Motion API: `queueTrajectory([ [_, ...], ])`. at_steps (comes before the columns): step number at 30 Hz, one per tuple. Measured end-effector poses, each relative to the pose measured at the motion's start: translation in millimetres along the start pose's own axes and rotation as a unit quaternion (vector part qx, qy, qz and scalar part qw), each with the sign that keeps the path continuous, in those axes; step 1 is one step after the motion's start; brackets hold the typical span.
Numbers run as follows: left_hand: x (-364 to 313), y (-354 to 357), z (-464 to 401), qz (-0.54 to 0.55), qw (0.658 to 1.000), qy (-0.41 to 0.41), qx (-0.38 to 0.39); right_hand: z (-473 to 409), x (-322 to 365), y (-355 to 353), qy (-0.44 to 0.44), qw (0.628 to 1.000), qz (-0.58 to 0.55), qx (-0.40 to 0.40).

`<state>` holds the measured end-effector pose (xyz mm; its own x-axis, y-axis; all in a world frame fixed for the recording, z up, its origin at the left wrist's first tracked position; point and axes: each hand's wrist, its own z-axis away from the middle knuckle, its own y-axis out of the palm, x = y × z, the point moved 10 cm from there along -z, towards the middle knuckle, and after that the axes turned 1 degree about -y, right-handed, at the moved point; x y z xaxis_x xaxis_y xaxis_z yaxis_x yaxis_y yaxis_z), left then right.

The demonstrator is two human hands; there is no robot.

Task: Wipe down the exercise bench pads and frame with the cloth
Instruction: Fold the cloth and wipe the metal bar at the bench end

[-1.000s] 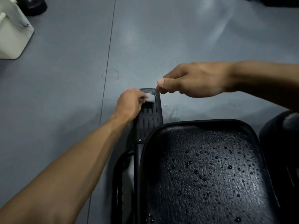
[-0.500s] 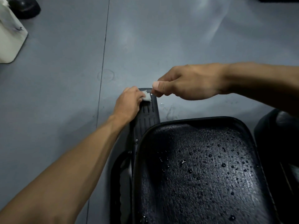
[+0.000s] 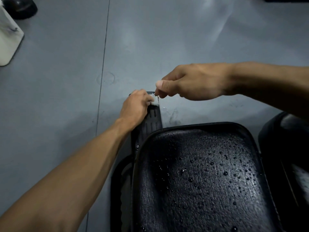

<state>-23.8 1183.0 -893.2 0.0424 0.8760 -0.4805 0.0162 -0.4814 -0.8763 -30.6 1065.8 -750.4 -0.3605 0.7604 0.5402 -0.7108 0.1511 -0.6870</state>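
A black textured bench pad point(image 3: 200, 178), dotted with water drops, fills the lower right. Beyond its far left corner a black ribbed frame foot point(image 3: 153, 122) juts out over the floor. A small white wad of cloth point(image 3: 155, 100) lies on the foot's far end. My left hand point(image 3: 135, 108) grips the foot's end and pinches the wad against it. My right hand point(image 3: 192, 82) hovers just above with curled fingers, thumb and forefinger pinching the wad's upper edge.
Grey floor point(image 3: 66, 97) with a seam line surrounds the bench. A white container point(image 3: 8, 41) and a dark round object point(image 3: 21, 7) sit at the top left. Another black pad point(image 3: 287, 139) shows at the right edge.
My left hand has slid slightly along the foot's end with the white wad. My right hand has lifted a little. The view shifted slightly.
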Motion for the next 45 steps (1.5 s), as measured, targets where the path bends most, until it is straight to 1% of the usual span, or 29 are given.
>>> queueTrajectory([
  [1,-2,0,7,0.004,1.000,0.003,0.012,0,-1,0,-0.001,1.000,0.002,-0.001],
  [4,-26,7,48,-0.008,0.990,0.112,0.089,3,-3,1,-0.002,1.000,0.006,0.007],
  [5,-29,7,57,-0.002,0.985,0.139,0.106,3,-3,1,-0.001,1.000,0.004,0.009],
  [6,-26,4,57,-0.004,0.983,0.153,0.104,3,-4,0,0.001,1.000,0.002,0.009],
  [7,-22,2,52,-0.019,0.983,0.154,0.093,2,-4,-1,0.002,1.000,0.001,0.008],
  [8,-16,1,41,-0.035,0.987,0.139,0.079,1,-4,-3,0.003,1.000,0.000,0.005],
  [11,-1,-2,4,-0.036,0.998,0.033,0.037,0,-4,-5,0.006,1.000,0.006,-0.001],
  [13,0,-2,-4,-0.016,1.000,-0.002,0.011,0,-5,-4,0.005,1.000,0.007,0.003],
  [14,-2,-1,-1,-0.015,1.000,-0.004,0.012,0,-4,-3,0.004,1.000,0.003,0.004],
  [15,-6,1,6,-0.019,0.999,-0.001,0.028,1,-4,-3,0.003,1.000,-0.001,0.003],
  [16,-12,5,14,-0.031,0.998,0.014,0.056,2,-4,-3,0.002,1.000,-0.002,0.003],
  [19,-32,16,39,-0.048,0.985,0.096,0.132,6,-4,-2,0.000,1.000,-0.001,0.006],
  [21,-37,17,35,-0.049,0.982,0.114,0.141,5,-2,-1,0.001,1.000,-0.001,0.007],
  [23,-39,14,19,-0.045,0.988,0.089,0.116,4,1,-1,-0.001,1.000,0.003,0.004],
  [25,-37,16,1,-0.044,0.995,0.042,0.079,3,2,0,-0.002,1.000,0.004,0.008],
  [26,-35,23,-2,-0.045,0.996,0.022,0.079,2,3,2,-0.002,1.000,0.006,0.011],
  [28,-40,46,10,-0.027,0.993,0.019,0.110,1,6,2,-0.006,1.000,0.017,0.009],
  [31,-64,47,59,0.003,0.987,0.062,0.150,2,7,3,-0.010,1.000,0.021,0.007],
  [32,-68,43,69,0.027,0.986,0.068,0.147,3,6,5,-0.011,1.000,0.020,0.010],
  [33,-74,38,73,0.041,0.986,0.097,0.133,4,5,6,-0.011,1.000,0.020,0.013],
  [34,-73,29,70,0.035,0.987,0.119,0.107,4,6,7,-0.012,1.000,0.021,0.013],
  [35,-68,25,61,0.004,0.986,0.138,0.091,4,5,7,-0.013,1.000,0.023,0.011],
  [36,-53,28,48,0.027,0.988,0.124,0.092,4,4,7,-0.012,1.000,0.024,0.008],
  [38,-26,22,16,0.009,0.993,0.099,0.060,6,2,7,-0.007,1.000,0.020,0.007],
  [41,22,-8,-9,0.002,0.998,0.002,-0.056,10,0,10,-0.005,1.000,0.023,0.014],
  [42,34,-14,-6,0.019,0.996,-0.038,-0.078,11,0,11,-0.005,1.000,0.022,0.017],
  [44,33,-20,14,0.048,0.992,-0.075,-0.090,12,-1,13,-0.008,1.000,0.019,0.015],
  [45,26,-16,29,0.050,0.994,-0.057,-0.082,12,-1,13,-0.011,1.000,0.019,0.013],
])
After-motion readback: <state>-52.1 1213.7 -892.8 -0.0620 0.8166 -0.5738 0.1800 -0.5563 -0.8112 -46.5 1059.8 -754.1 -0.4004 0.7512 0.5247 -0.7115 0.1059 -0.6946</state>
